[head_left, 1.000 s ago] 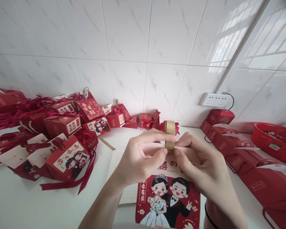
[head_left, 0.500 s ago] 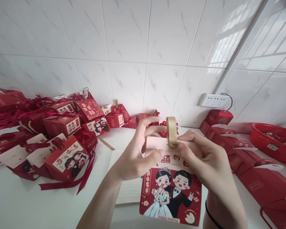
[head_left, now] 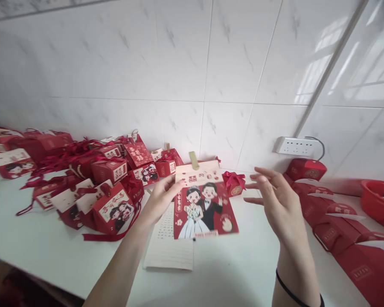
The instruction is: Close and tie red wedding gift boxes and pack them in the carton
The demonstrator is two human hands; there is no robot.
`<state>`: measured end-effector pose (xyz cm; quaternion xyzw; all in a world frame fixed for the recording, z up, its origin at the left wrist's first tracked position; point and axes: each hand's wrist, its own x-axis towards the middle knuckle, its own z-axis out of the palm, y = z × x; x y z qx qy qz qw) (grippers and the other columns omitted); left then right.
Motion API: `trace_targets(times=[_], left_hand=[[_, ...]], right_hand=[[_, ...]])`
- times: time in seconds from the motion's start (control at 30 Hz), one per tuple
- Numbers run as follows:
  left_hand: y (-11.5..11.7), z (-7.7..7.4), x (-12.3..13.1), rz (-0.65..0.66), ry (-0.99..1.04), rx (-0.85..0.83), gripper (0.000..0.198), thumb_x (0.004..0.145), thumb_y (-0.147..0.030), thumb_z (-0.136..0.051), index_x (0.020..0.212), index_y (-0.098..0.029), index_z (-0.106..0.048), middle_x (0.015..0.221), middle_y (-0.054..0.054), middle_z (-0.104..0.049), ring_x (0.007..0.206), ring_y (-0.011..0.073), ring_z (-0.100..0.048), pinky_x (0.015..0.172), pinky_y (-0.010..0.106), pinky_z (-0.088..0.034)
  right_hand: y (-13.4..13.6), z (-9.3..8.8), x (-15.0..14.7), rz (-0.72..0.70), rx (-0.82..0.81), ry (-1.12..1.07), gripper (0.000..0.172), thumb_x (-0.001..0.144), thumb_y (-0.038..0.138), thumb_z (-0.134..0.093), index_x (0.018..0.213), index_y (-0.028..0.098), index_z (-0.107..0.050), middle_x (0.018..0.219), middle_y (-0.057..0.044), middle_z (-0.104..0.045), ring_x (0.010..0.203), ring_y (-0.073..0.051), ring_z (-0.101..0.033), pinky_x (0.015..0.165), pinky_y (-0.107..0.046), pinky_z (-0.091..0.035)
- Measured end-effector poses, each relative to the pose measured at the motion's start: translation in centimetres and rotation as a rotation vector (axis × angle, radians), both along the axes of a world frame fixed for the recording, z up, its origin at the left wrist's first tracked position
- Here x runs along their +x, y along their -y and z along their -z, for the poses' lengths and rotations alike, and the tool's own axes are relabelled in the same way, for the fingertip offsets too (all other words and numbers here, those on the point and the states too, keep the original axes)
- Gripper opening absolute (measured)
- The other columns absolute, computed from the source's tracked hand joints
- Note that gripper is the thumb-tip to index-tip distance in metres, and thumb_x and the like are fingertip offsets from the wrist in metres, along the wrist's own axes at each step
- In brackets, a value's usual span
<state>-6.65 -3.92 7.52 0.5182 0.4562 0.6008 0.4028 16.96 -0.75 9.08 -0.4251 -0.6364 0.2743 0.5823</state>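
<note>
My left hand (head_left: 161, 197) grips the left upper edge of a red wedding gift box (head_left: 227, 213), thumb in front. The box shows a cartoon bride and groom under a cream top flap, and a gold ribbon loop (head_left: 193, 160) stands up from that flap. It is held above the table, partly over an open notebook (head_left: 169, 256) with handwritten lines. To the right of the box, my right hand (head_left: 277, 200) is raised with its fingers apart and nothing in them; a black band circles that wrist.
Many finished red boxes (head_left: 112, 209) with ribbons crowd the table's left side. A small bow-tied box (head_left: 234, 184) sits behind the held one. On the right stand a row of red boxes (head_left: 348, 238), a red basin (head_left: 377, 204) and a wall socket (head_left: 296, 146).
My right hand has let go of the gift box and moved right, its fingers spreading. The box has shifted left and away from me in my left hand. The view has swung left.
</note>
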Motion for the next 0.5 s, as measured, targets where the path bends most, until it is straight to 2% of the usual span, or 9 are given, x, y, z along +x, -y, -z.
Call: trace_targets(times=[0.07,0.13,0.27,0.33,0.4,0.5], left_hand=[[1.0,0.1,-1.1,-0.065,0.232,-0.066,0.029,0.076,-0.035,-0.066,0.096,-0.013,-0.066,0.082,0.006,-0.072,0.076,0.0197,-0.066,0.066,0.025,-0.051],[2.3,0.1,-2.5,-0.107,0.436,-0.131,0.020,0.075,-0.029,-0.066,0.086,-0.012,-0.067,0.075,0.006,-0.071,0.069,0.0184,-0.067,0.062,0.024,-0.052],[6.0,0.1,-5.6,-0.205,0.717,-0.182,0.010,0.081,-0.023,-0.060,0.079,-0.014,-0.064,0.059,0.002,-0.066,0.051,0.0132,-0.062,0.052,0.021,-0.051],[8.3,0.3,-7.0,-0.254,0.774,-0.157,0.012,0.085,-0.024,-0.056,0.083,-0.015,-0.064,0.058,0.001,-0.066,0.050,0.0127,-0.062,0.051,0.021,-0.052],[10.7,0.8,-8.1,-0.320,0.797,-0.125,0.014,0.088,-0.024,-0.053,0.089,-0.016,-0.064,0.062,0.001,-0.068,0.052,0.0124,-0.063,0.052,0.020,-0.054],[14.3,1.7,-9.2,-0.434,0.815,-0.096,0.015,0.089,-0.023,-0.053,0.091,-0.015,-0.064,0.066,0.002,-0.069,0.054,0.0118,-0.065,0.055,0.019,-0.055]], right_hand=[[-0.3,0.4,0.0,-0.097,-0.088,0.207,0.040,0.087,0.053,-0.048,0.104,0.018,-0.058,0.090,-0.007,-0.063,0.080,-0.020,-0.063,0.055,-0.028,-0.055],[-0.4,0.8,-0.5,-0.234,-0.164,0.525,0.034,0.088,0.048,-0.045,0.096,0.018,-0.060,0.085,-0.007,-0.064,0.076,-0.020,-0.062,0.058,-0.029,-0.052],[1.3,1.5,-3.5,-0.448,-0.199,1.130,0.028,0.089,0.035,-0.045,0.080,0.016,-0.062,0.080,-0.008,-0.065,0.072,-0.020,-0.062,0.060,-0.028,-0.042],[3.4,2.0,-5.4,-0.565,-0.145,1.269,0.027,0.089,0.031,-0.045,0.075,0.015,-0.063,0.077,-0.009,-0.066,0.070,-0.021,-0.062,0.057,-0.027,-0.038],[5.8,3.5,-7.2,-0.760,-0.098,1.331,0.024,0.086,0.029,-0.050,0.073,0.016,-0.064,0.073,-0.008,-0.066,0.067,-0.021,-0.063,0.054,-0.027,-0.036],[9.2,7.5,-8.7,-1.085,-0.128,1.272,0.021,0.083,0.031,-0.057,0.069,0.018,-0.066,0.067,-0.004,-0.065,0.063,-0.019,-0.062,0.053,-0.026,-0.040]])
